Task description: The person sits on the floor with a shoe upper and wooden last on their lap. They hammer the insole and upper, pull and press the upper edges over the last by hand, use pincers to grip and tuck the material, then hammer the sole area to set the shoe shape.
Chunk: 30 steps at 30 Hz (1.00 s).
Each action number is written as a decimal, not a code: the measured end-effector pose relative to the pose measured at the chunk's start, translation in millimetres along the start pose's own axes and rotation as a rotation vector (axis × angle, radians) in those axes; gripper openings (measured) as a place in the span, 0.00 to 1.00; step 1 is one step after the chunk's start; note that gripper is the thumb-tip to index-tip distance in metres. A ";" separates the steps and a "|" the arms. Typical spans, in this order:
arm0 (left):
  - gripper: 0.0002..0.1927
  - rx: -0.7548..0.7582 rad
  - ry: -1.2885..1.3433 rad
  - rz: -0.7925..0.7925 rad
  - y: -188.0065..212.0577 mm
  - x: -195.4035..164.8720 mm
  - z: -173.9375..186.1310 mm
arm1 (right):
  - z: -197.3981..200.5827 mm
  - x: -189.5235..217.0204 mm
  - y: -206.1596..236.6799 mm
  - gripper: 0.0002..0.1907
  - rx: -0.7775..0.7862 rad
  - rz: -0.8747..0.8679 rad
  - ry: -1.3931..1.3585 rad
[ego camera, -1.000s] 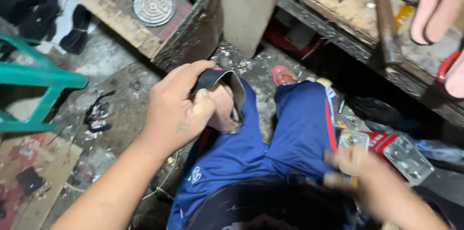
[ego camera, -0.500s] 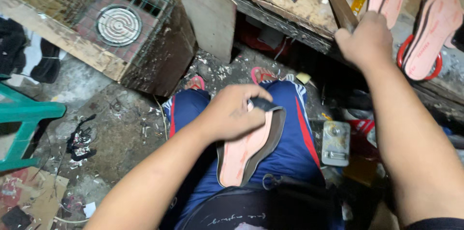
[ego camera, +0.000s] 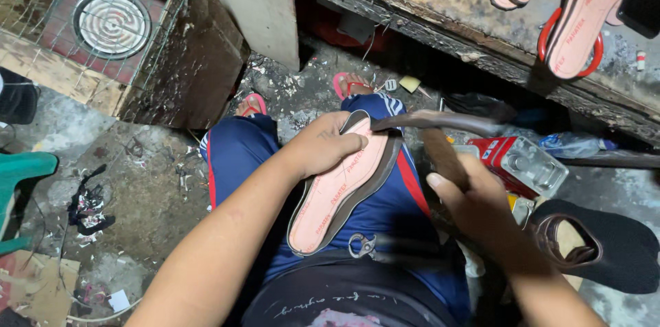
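While the person sits with blue trousers [ego camera: 371,220] over the lap, the left hand [ego camera: 323,148] lies on a pink shoe insole with a dark leather rim [ego camera: 344,193], fingers pressed flat across its toe end and gripping it there. That insole rests lengthwise on the right thigh, heel end toward the waist.

Right hand [ego camera: 474,200]: clenched round the brown wooden handle of a hammer [ego camera: 440,138], whose dark head is blurred and stands just above the insole's toe, beside the left fingers.

Surroundings, right: red and silver metal tin [ego camera: 515,162] on the floor, just beyond the hammer handle; dark ankle boot with brown lining [ego camera: 598,244] near the right forearm.

Surroundings, upper right: worn wooden bench [ego camera: 440,7] carrying further pink insoles [ego camera: 584,11], one through a red ring.

Surroundings, upper left: round metal coil burner [ego camera: 111,24] set in a wooden box under wire mesh. Green plastic stool [ego camera: 24,172] at the left edge.
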State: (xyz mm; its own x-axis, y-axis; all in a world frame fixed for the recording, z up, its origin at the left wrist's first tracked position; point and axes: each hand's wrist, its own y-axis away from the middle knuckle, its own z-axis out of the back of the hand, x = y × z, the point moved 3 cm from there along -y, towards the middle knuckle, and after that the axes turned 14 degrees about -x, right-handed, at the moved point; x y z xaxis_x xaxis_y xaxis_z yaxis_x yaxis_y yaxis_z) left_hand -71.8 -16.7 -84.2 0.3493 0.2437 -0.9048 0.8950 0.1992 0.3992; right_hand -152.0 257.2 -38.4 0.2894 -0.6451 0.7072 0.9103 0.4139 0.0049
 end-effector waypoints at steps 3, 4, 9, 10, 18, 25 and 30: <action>0.09 0.007 0.025 0.038 -2.4 -1.2 -0.6 | 6.1 0.6 3.9 0.12 -0.201 0.134 -0.055; 0.09 0.007 0.016 0.049 -3.1 -0.9 -0.4 | 5.7 0.5 3.9 0.10 -0.234 0.134 -0.070; 0.10 -0.039 -0.089 -0.007 -6.5 4.1 2.2 | -5.7 4.2 -2.1 0.19 -0.038 0.112 0.173; 0.10 -0.040 -0.049 -0.010 -6.8 5.5 3.9 | -3.2 9.9 -3.2 0.21 -0.096 0.198 0.046; 0.15 -0.108 -0.047 -0.025 -1.4 8.9 9.1 | -11.1 16.6 -15.9 0.22 0.079 -0.228 0.218; 0.23 -0.262 0.028 0.094 42.7 15.9 14.5 | 33.6 21.3 -107.5 0.22 -0.370 0.377 0.215; 0.21 -0.276 0.205 0.132 64.6 15.1 18.1 | 27.0 14.4 -180.5 0.22 -0.421 0.556 0.371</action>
State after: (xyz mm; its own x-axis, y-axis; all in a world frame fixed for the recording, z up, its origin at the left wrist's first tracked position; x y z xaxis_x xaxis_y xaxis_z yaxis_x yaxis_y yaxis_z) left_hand -3.7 -17.2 -74.8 0.3688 0.4636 -0.8057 0.7278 0.3952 0.5605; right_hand -320.1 190.5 -10.0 0.7470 -0.6182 0.2447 0.6172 0.5082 -0.6007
